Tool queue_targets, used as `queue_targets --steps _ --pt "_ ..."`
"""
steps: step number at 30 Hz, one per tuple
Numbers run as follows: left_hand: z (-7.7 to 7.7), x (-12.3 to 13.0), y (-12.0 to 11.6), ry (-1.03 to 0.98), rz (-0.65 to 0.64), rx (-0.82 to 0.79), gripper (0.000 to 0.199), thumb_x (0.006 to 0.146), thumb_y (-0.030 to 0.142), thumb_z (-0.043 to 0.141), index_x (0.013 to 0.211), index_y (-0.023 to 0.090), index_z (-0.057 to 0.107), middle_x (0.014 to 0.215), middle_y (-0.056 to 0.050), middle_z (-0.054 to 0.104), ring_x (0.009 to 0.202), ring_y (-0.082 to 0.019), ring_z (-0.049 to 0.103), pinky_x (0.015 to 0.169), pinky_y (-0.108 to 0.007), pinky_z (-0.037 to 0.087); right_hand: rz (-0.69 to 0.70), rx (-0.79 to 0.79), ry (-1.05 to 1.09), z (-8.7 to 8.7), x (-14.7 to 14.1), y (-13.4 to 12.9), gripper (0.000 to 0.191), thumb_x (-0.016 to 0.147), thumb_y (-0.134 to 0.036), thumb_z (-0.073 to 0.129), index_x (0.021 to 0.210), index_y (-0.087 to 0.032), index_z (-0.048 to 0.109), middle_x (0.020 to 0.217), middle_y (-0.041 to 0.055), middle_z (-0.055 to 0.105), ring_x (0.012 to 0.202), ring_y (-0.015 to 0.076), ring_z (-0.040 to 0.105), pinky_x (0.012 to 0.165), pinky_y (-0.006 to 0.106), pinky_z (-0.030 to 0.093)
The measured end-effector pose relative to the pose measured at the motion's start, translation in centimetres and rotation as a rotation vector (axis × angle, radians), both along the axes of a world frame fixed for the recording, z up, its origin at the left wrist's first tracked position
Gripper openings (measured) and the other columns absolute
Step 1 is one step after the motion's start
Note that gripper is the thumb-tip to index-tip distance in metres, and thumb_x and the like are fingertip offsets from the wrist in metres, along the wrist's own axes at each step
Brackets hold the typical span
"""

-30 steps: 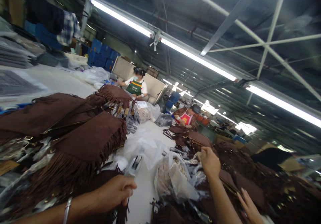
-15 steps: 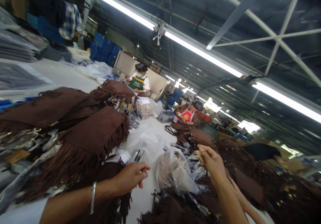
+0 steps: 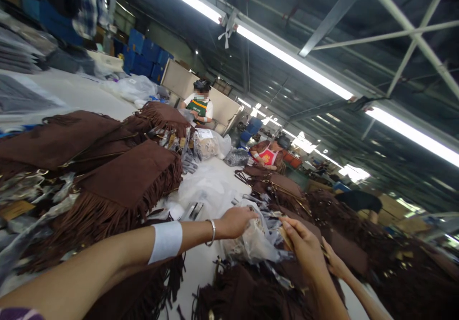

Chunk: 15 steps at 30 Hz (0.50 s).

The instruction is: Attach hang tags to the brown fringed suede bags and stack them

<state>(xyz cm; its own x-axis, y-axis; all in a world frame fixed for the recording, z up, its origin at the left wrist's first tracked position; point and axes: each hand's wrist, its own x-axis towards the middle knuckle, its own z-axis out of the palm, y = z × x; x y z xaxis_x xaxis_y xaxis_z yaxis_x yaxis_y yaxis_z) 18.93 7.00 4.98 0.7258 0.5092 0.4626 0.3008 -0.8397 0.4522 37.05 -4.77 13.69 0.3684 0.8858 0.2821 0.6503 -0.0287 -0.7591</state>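
The left hand point(image 3: 234, 223) reaches to the near clear bag point(image 3: 254, 246); I can't tell its grip. The right hand point(image 3: 305, 243) pinches a tan tag point(image 3: 285, 238), which likely needs holding still.

Item: our left arm point(image 3: 118, 250), extended inward from the lower left; our left hand point(image 3: 234, 223), fingers bent. Item: our right forearm point(image 3: 326, 286), angled up from below; our right hand point(image 3: 304, 239), fingertips pinched together.

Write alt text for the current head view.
A braceleted hand is at a translucent plastic bag while a second hand pinches a small tan piece and a third hand is close by. Brown fringed bags crowd a white table, with aproned people beyond.
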Motion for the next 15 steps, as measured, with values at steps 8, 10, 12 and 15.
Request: queue_targets --steps 8,10,12,15 --pt "-0.6 4.6 1.6 0.184 -0.096 0.199 0.022 0.085 0.013 0.053 0.095 0.018 0.072 0.096 -0.012 0.063 0.085 -0.027 0.063 0.068 -0.034 0.05 -0.04 -0.069 0.085 -1.5 2.3 -1.7 0.051 0.072 -0.06 0.063 0.104 -0.021 0.071 0.064 -0.0003 0.062 0.051 0.0142 0.05 0.046 0.024 0.039" --pt "-0.8 5.3 2.1 0.185 -0.1 0.173 0.018 0.085 0.013 0.054 0.086 0.015 0.071 0.094 -0.013 0.064 0.086 -0.027 0.063 0.07 -0.035 0.049 -0.037 -0.082 0.123 -2.7 3.2 -1.4 0.052 0.074 -0.061 0.062 0.107 -0.021 0.069 0.067 -0.0001 0.063 0.053 0.0147 0.051 0.047 0.024 0.04" --pt "-1.0 5.8 2.5 0.174 -0.1 0.131 0.016 0.085 0.014 0.056 0.086 0.015 0.071 0.095 -0.013 0.065 0.088 -0.026 0.063 0.072 -0.034 0.049 -0.037 -0.097 0.103 -4.4 4.1 -1.0 0.053 0.078 -0.062 0.057 0.109 -0.021 0.067 0.071 0.0002 0.065 0.057 0.016 0.054 0.049 0.024 0.04" --pt "-1.0 6.5 3.0 0.131 -0.075 0.032 0.014 0.084 0.018 0.059 0.086 0.016 0.072 0.095 -0.012 0.067 0.09 -0.026 0.063 0.075 -0.034 0.048 0.027 -0.239 -0.172 -7.5 4.9 -0.2 0.048 0.086 -0.055 0.046 0.11 -0.019 0.066 0.076 0.002 0.067 0.068 0.0185 0.061 0.057 0.025 0.043"
